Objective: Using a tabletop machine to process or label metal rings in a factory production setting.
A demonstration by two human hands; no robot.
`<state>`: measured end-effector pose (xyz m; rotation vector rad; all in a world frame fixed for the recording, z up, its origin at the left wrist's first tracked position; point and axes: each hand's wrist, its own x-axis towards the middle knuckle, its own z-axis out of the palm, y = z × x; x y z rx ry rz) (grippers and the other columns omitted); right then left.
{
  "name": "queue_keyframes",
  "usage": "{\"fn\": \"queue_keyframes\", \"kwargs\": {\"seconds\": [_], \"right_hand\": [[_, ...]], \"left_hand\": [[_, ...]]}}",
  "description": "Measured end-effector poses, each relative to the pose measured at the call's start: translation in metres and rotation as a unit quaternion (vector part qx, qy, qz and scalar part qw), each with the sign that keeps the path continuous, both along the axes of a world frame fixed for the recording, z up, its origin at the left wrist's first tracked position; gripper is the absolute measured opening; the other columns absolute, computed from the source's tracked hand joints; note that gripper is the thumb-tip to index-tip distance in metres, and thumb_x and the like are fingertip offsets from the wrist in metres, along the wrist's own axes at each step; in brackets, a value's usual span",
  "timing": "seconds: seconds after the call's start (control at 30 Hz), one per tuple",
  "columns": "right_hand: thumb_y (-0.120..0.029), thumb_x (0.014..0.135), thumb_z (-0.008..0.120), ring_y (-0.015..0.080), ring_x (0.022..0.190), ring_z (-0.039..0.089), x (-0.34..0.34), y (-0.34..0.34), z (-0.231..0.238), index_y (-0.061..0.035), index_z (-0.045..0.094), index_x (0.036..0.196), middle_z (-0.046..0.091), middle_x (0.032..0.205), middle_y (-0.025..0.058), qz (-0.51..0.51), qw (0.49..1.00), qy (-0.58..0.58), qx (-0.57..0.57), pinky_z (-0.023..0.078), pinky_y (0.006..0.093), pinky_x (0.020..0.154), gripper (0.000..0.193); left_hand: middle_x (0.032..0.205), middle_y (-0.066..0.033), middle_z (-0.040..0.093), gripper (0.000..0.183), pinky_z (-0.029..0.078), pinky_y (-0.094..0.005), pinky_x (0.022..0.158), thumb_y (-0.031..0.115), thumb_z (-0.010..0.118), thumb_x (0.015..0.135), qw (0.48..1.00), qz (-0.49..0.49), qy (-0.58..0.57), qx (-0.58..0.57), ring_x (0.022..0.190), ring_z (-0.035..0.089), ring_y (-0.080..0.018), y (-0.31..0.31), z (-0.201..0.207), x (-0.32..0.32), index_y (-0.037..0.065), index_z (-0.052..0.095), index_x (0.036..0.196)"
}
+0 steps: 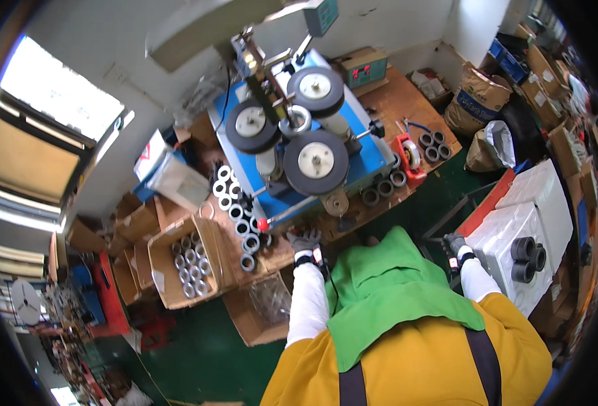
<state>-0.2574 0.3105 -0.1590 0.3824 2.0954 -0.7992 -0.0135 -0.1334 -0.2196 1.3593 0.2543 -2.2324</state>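
Note:
My left hand [304, 239], in a grey glove, rests at the front edge of the wooden table [370, 227] with its fingers spread and nothing visible in them. Beside it is the red knob [263, 224] of a lever on a blue machine [373, 157]. Three dark wheels [316, 164] on the machine surround a metal ring [295, 122]. My right hand [455, 244], also gloved, hangs beside a white foam box [513, 227], close to a metal frame [441, 227]; its fingers are too small to make out.
Metal rings [236, 212] lie left of the machine, and dark rings [384, 187] to its front right. A cardboard box [228, 267] holds more rings; another box [248, 325] stands below. Black rings [523, 250] sit on the foam box. Sacks [476, 101] stand at back right.

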Motion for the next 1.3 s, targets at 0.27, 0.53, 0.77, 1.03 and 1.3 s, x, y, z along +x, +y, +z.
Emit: {"fn": "queue_keyframes", "kwargs": {"seconds": [0.27, 0.53, 0.77, 1.03, 1.3], "right_hand": [[-0.026, 0.083, 0.051, 0.0118, 0.045, 0.050, 0.010, 0.011, 0.006, -0.0085, 0.058, 0.080, 0.058, 0.061, 0.0007, -0.080, 0.997, -0.008, 0.008, 0.040, 0.0262, 0.038, 0.019], [-0.021, 0.086, 0.046, 0.0149, 0.043, 0.051, -0.001, 0.009, -0.019, -0.0056, 0.056, 0.073, 0.058, 0.059, 0.0040, -0.049, 0.999, 0.005, -0.019, 0.039, 0.0288, 0.037, 0.023], [-0.022, 0.085, 0.048, 0.0155, 0.044, 0.052, -0.017, -0.011, -0.012, -0.0055, 0.057, 0.068, 0.057, 0.056, 0.0043, 0.001, 0.998, 0.055, -0.029, 0.040, 0.0297, 0.039, 0.025], [-0.024, 0.085, 0.048, 0.0174, 0.043, 0.052, -0.025, 0.000, -0.024, -0.0052, 0.058, 0.066, 0.057, 0.055, 0.0055, 0.013, 0.998, 0.055, -0.013, 0.041, 0.0313, 0.041, 0.028], [-0.020, 0.084, 0.048, 0.0180, 0.043, 0.053, -0.021, 0.007, -0.018, -0.0052, 0.058, 0.072, 0.058, 0.058, 0.0063, 0.019, 0.999, 0.036, 0.012, 0.042, 0.0321, 0.039, 0.022]], "left_hand": [[0.140, -0.0059, 0.024, 0.079, 0.017, -0.0578, 0.097, 0.065, 0.043, 0.066, 0.994, -0.028, 0.064, -0.085, 0.126, 0.022, -0.0314, -0.007, -0.035, 0.005, 0.018, 0.030, 0.128], [0.124, -0.0049, 0.046, 0.048, 0.036, -0.0384, 0.089, 0.047, 0.040, 0.081, 0.937, -0.233, -0.059, -0.253, 0.109, 0.046, -0.0221, 0.014, 0.011, -0.014, 0.019, 0.043, 0.119], [0.128, -0.0043, 0.042, 0.049, 0.034, -0.0402, 0.091, 0.047, 0.040, 0.081, 0.945, -0.236, -0.071, -0.214, 0.112, 0.043, -0.0215, -0.047, -0.137, 0.030, 0.020, 0.039, 0.122], [0.133, -0.0036, 0.037, 0.052, 0.031, -0.0426, 0.094, 0.046, 0.039, 0.080, 0.949, -0.266, -0.081, -0.146, 0.116, 0.038, -0.0207, -0.067, -0.171, 0.039, 0.022, 0.033, 0.126], [0.139, -0.0065, 0.026, 0.060, 0.026, -0.0525, 0.095, 0.050, 0.040, 0.080, 0.996, 0.010, 0.089, 0.009, 0.125, 0.028, -0.0227, 0.014, -0.013, 0.001, 0.018, 0.027, 0.130]]}}
